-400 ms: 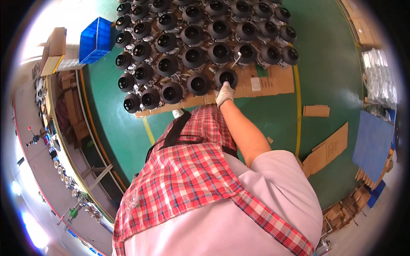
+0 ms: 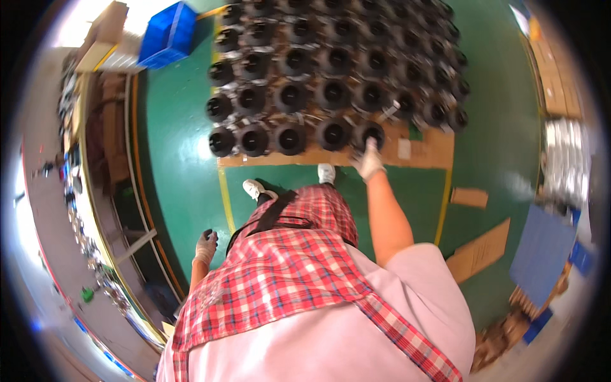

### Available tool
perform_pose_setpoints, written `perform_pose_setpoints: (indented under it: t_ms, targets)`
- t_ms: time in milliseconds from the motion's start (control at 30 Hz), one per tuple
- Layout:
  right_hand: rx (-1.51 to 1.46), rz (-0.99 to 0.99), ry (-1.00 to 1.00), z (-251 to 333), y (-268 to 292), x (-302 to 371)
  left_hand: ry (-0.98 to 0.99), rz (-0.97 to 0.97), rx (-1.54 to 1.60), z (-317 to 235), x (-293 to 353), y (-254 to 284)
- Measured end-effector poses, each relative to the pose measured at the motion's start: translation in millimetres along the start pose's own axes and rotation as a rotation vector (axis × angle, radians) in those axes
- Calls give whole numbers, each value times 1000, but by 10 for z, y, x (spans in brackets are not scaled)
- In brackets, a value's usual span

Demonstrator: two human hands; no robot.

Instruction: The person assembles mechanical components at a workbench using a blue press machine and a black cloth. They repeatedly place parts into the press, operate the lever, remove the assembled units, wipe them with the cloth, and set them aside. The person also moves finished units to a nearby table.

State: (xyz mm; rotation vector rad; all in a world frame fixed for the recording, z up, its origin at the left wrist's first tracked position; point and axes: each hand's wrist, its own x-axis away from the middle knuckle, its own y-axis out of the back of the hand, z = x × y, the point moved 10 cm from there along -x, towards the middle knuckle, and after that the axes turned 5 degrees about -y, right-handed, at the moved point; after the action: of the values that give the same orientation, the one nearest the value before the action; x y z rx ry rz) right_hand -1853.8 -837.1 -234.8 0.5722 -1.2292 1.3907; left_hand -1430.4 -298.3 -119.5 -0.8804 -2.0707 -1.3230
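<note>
Several black funnel-shaped parts (image 2: 334,134) with round openings and metal pieces beneath stand in close rows on flat brown cardboard (image 2: 433,151). At the right end of the nearest row is one such black funnel-shaped part (image 2: 370,132). My right hand (image 2: 369,163), in a pale glove and slightly blurred, is closed on its near rim, thumb at the opening. My left hand (image 2: 205,246), also gloved with dark fingertips, hangs low beside my checked apron, away from the parts. How far its fingers are curled is too small to make out. A pale stick-like piece (image 2: 391,111) lies among the parts.
A blue crate (image 2: 167,37) stands at the far left, near a long workbench (image 2: 108,210) with shelves. Cardboard pieces (image 2: 478,249) lie on the green floor at right. Beyond are a blue board (image 2: 542,253) and clear-wrapped goods (image 2: 565,153). My white shoes (image 2: 258,189) are before the cardboard.
The view has shifted, so the rows sit further right and my shoes show. My left hand has come into sight at the lower left. My right hand stays at the end part.
</note>
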Motion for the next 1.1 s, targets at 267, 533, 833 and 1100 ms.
perform_pose_setpoints:
  t_ms: [267, 533, 833, 1100]
  targets:
    - [280, -741, 405, 166, -97, 1646, 108, -85, -175, 1163, -279, 1158]
    - [589, -376, 1165, -170, -3927, 2012, 362, -8, -121, 2990, -299, 2305]
    - [936, 558, 850, -2947, -7717, 1239, 287, -286, 218, 3028, -1929, 3165]
    - [1212, 548, 1050, -3490, -10019, 617, -23, -198, 454, 1059, -3903, 4689]
